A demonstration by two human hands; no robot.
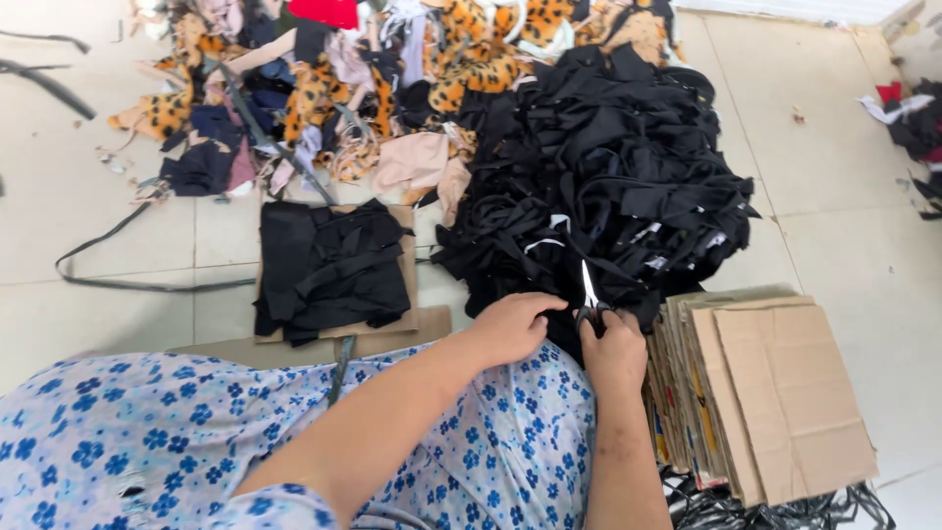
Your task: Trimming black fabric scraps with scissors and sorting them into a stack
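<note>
Right hand (615, 345) clamped on small black-handled scissors (590, 299), blades up. Left hand (510, 326) pinches black fabric strip (549, 294) taut for blade, at edge of large black fabric scrap heap (608, 167) on tiled floor (844, 236). Cut black pieces (329, 265) stacked apart on cardboard.

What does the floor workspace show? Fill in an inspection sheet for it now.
Surface: pale tiled floor.
Job's things: scissors, blades up; big black fabric pile; smaller black pieces on cardboard.
Clutter: leopard-print and mixed scraps; cardboard stack; more scraps at the far right.
Grippers: right hand grips the scissors; left hand rests on black fabric.
Cables: nothing seen; a dark strap lies on the floor.
Surroundings: blue floral garment over the lap.
</note>
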